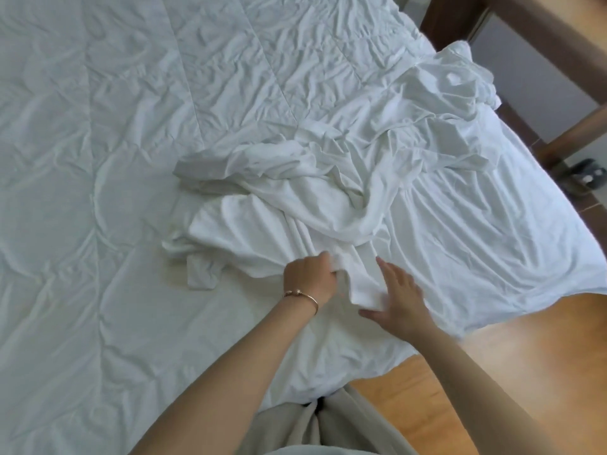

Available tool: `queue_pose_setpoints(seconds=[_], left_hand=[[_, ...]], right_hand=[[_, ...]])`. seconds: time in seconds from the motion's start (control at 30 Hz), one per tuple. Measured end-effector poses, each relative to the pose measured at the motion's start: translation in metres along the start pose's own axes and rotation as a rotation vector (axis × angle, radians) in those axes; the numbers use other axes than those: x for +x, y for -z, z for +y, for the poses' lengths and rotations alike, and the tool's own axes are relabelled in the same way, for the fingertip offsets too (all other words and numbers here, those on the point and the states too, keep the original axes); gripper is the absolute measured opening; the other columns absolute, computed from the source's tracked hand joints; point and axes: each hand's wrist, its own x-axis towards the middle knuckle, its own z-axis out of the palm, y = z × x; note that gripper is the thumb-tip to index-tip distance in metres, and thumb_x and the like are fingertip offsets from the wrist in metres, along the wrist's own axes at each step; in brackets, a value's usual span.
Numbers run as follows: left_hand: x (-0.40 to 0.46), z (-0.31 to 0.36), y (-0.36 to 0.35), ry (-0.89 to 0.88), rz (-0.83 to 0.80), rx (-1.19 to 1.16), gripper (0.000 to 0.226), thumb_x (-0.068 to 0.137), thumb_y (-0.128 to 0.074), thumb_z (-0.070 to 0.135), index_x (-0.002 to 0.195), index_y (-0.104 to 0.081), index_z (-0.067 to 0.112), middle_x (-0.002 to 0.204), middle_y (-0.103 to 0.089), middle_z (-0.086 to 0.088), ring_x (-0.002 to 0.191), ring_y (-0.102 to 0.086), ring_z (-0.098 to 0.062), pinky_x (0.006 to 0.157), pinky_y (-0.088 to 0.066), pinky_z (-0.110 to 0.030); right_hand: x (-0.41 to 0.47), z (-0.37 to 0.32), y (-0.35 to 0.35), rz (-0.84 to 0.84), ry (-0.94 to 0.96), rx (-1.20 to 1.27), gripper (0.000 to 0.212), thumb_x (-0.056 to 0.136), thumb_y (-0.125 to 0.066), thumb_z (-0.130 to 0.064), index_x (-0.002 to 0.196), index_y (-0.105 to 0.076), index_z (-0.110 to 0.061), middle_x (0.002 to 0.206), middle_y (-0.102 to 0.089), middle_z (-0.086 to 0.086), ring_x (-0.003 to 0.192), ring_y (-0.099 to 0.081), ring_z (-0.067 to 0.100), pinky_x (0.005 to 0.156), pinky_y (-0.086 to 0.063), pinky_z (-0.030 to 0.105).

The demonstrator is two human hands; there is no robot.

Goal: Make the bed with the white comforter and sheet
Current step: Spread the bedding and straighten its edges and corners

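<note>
The white comforter [115, 159] lay spread over most of the bed, wrinkled and quilted in long seams, filling the view from nine o'clock round to twelve. On top of it, from the centre out toward two o'clock, sat the white sheet [328, 192], bunched into a loose heap of folds; its flatter part ran down toward four o'clock and draped over the bed's edge above the wooden floor [492, 339].

The left hand [310, 279], with a thin gold bracelet [303, 295] on the wrist, was at the near edge of the heap, just below the centre of the view. Its fingers were curled round a fold of the sheet, gripping it, knuckles up. The right hand [397, 290] was just beside it at three o'clock from the left, fingers straight and spread, palm down, pressing flat on a small flap of the sheet that lay between the two hands. The thumb pointed back toward seven o'clock. Both forearms reached in from six o'clock.

At six o'clock, between the arms, the person's beige trousers [345, 421] stood against the bed's edge. At one to two o'clock a dark wooden frame [542, 37] ran beside the far corner of the bed, and a dark object [588, 174], too blurred to name, lay on the floor at three o'clock.
</note>
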Motion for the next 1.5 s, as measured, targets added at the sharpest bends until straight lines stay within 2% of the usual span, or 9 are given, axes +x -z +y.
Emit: queue_pose_setpoints(seconds=[0.2,0.3,0.47,0.6,0.77,0.93,1.2,1.37,1.5], left_hand=[[-0.041,0.0,-0.015,-0.048,-0.173,-0.483,0.012,0.087,-0.054,0.026,0.098,-0.051,0.022,0.09,-0.063,0.001,0.087,-0.061,-0.027,0.066,-0.039,-0.032],[-0.05,-0.026,-0.017,-0.146,-0.168,-0.451,0.019,0.083,-0.058,0.025,0.095,-0.043,0.027,0.086,-0.054,0.012,0.081,-0.059,-0.021,0.064,-0.041,-0.031],[-0.02,-0.06,-0.021,0.016,0.218,-0.22,0.045,0.076,-0.058,0.005,0.117,-0.061,0.023,0.111,-0.063,0.001,0.101,-0.058,-0.027,0.079,-0.043,-0.032],[-0.009,-0.092,-0.007,0.312,0.193,-0.389,0.037,0.076,-0.052,-0.003,0.106,-0.064,0.014,0.099,-0.068,-0.013,0.096,-0.062,-0.036,0.074,-0.044,-0.034],[-0.028,-0.025,0.004,0.067,-0.066,0.007,0.03,0.085,-0.052,0.019,0.114,-0.055,0.021,0.101,-0.066,-0.01,0.093,-0.062,-0.034,0.068,-0.04,-0.031],[-0.067,-0.056,0.004,-0.003,0.038,0.157,0.034,0.084,-0.053,0.014,0.117,-0.052,0.025,0.106,-0.066,0.003,0.089,-0.064,-0.025,0.065,-0.04,-0.03],[-0.101,-0.187,-0.022,0.236,0.312,-0.342,0.045,0.07,-0.078,0.01,0.114,-0.07,0.018,0.124,-0.059,-0.003,0.116,-0.054,-0.026,0.095,-0.041,-0.029],[-0.096,-0.213,-0.006,0.275,0.217,-0.815,0.025,0.094,-0.053,0.009,0.073,-0.064,0.015,0.068,-0.062,0.004,0.073,-0.058,-0.014,0.067,-0.042,-0.023],[-0.137,-0.281,0.069,-0.284,0.111,-0.178,0.033,0.08,-0.055,0.032,0.109,-0.062,0.017,0.088,-0.068,-0.008,0.079,-0.062,-0.026,0.069,-0.044,-0.031]], right_hand=[[0.002,-0.046,-0.017,-0.059,0.195,0.174,0.079,0.082,-0.057,0.002,0.149,-0.03,-0.03,0.109,-0.062,-0.006,0.096,-0.062,0.017,0.074,-0.047,0.023],[0.003,-0.04,-0.007,-0.083,0.137,0.517,0.05,0.079,-0.055,0.014,0.103,-0.071,-0.028,0.088,-0.073,-0.004,0.082,-0.067,0.012,0.07,-0.05,0.026],[0.008,-0.014,0.054,-0.345,0.098,0.97,0.03,0.077,-0.055,0.017,0.081,-0.074,-0.005,0.079,-0.071,0.007,0.076,-0.066,0.016,0.067,-0.052,0.026],[0.024,0.023,0.056,-0.275,-0.052,0.275,0.018,0.086,-0.062,-0.008,0.102,-0.067,-0.015,0.091,-0.067,0.001,0.093,-0.064,0.024,0.078,-0.052,0.037],[0.01,-0.035,0.01,-0.188,0.36,-0.167,0.121,0.066,-0.074,-0.063,0.155,0.002,-0.031,0.157,-0.02,-0.006,0.143,-0.021,0.019,0.12,-0.015,0.044],[0.005,-0.095,-0.032,-0.139,0.306,0.055,0.064,0.093,-0.055,-0.019,0.15,-0.026,-0.02,0.117,-0.064,-0.002,0.098,-0.062,0.025,0.076,-0.045,0.033],[0.002,-0.163,-0.015,-0.119,0.3,0.648,0.025,0.091,-0.06,-0.004,0.072,-0.061,-0.019,0.061,-0.053,-0.012,0.057,-0.048,0.0,0.057,-0.038,0.02],[-0.031,-0.195,-0.051,-0.244,0.15,0.18,0.039,0.078,-0.078,-0.04,0.11,-0.057,-0.029,0.084,-0.062,-0.011,0.079,-0.059,0.01,0.071,-0.046,0.027],[-0.053,-0.245,-0.098,-0.035,0.043,0.057,0.044,0.087,-0.068,-0.043,0.126,-0.053,-0.029,0.097,-0.069,0.001,0.091,-0.064,0.026,0.07,-0.042,0.03]])
